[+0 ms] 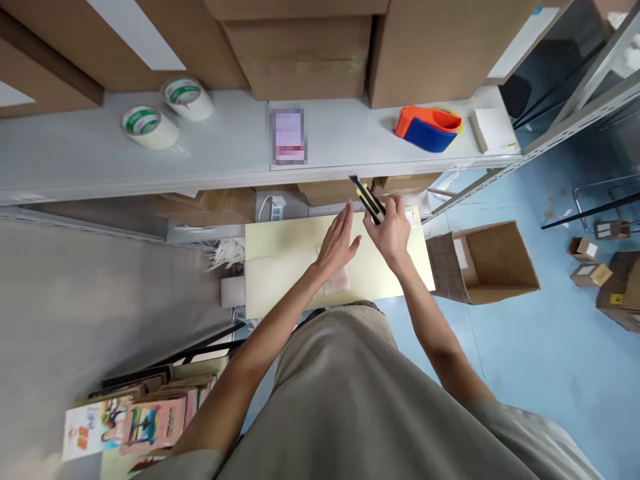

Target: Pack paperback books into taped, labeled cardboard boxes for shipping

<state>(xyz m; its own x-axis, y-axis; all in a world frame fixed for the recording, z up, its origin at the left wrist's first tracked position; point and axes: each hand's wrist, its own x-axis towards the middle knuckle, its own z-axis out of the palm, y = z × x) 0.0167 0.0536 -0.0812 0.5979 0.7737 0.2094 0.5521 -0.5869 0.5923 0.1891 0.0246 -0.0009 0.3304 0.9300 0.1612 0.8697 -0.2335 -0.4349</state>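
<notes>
Right hand (391, 235): fingers closed around a utility knife (370, 200), gripping it by the handle.
Utility knife: black with yellow parts, in the right hand above the far side of the work table (275, 270); tip slanted up and left towards the shelf edge. Extent of exposed blade cannot be determined.
Left hand (337, 243): fingers straight and close together, thumb apart, gripping nothing visible; just beside the right hand, not touching it. Contact with the table cannot be determined.
Work table: pale yellow top; a flat pinkish item (339, 281) lies on it between the forearms, details unclear.
Grey shelf (230, 147): two tape rolls (155, 130) side by side at left, a blurred purple item (289, 137) near the middle, an orange-and-blue tape dispenser (429, 130) at right; cardboard boxes (305, 60) along the back.
Floor, right: open cardboard carton (500, 260) beside the table.
Lower left: stacked books (160, 420).
</notes>
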